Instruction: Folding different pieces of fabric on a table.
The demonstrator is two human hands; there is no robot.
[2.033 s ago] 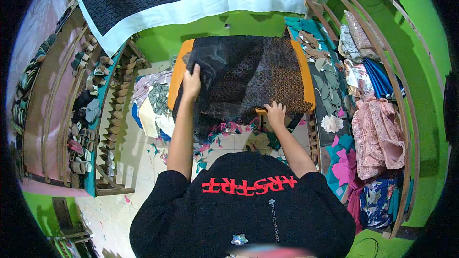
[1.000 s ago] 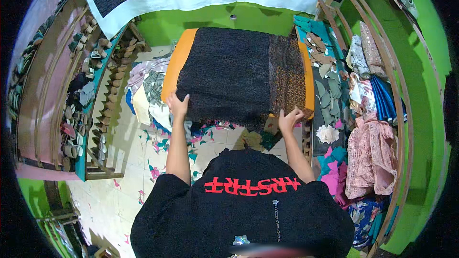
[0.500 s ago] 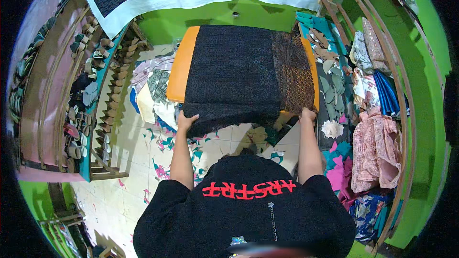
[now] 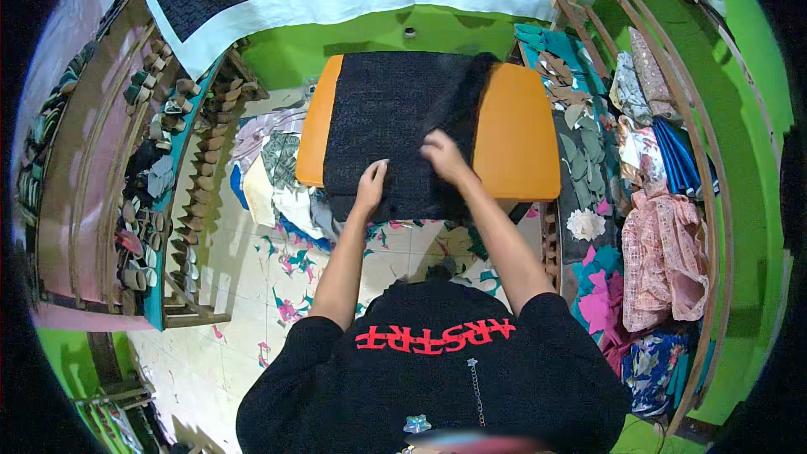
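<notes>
A black textured fabric (image 4: 370, 118) is spread over an orange table (image 4: 517, 134), its front edge hanging over the near side. Its right part is turned back to the left, so the right end of the tabletop shows. My right hand (image 4: 445, 156) has its fingers curled at the folded part of the fabric, slightly blurred. Left of it, my left hand (image 4: 371, 190) rests on the fabric near the front edge, fingers stretched out and not gripping.
Shoe racks (image 4: 155, 193) stand on the left. Fabric scraps (image 4: 294, 265) litter the tiled floor, and a cloth heap (image 4: 273, 160) lies beside the table. On the right are cut pieces (image 4: 580, 151), pink folded fabric (image 4: 660, 261) and wooden rails (image 4: 702, 202).
The fabric's right side, with its brown underside or section, has been folded leftward, baring the table's right end. Both hands have moved inward from the front corners onto the fabric.
</notes>
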